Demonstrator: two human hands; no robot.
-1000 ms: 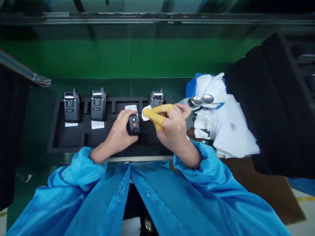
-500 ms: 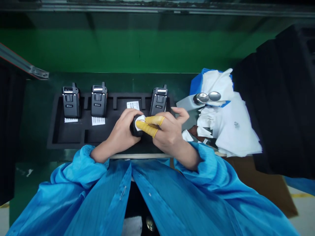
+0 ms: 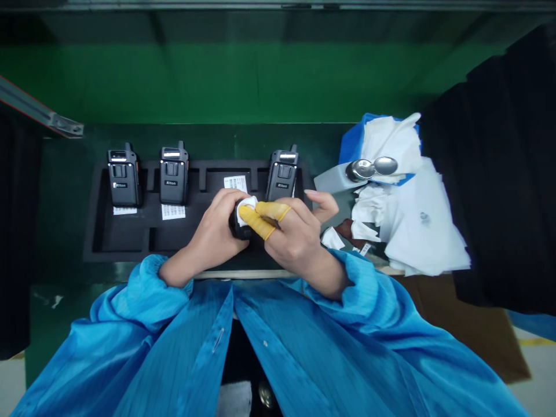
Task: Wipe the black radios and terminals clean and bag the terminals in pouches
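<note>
Yellow-covered fingers (image 3: 257, 223) of the right hand (image 3: 297, 240) are gripping the white cloth (image 3: 248, 201), apart a second ago, and pressing it onto the two-way radio (image 3: 241, 232): wiping is seemingly beginning. Just left of them, the left hand (image 3: 217, 231) is clamping the radio.

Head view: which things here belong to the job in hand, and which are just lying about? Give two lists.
Belongs, by its use: dark device in the left hand; white cloth held against it by the right hand, with yellow finger covers; probably the three Riton handsets and black tray.

Apparently lying about: crumpled white scraps; brown cardboard; small striped label.
</note>
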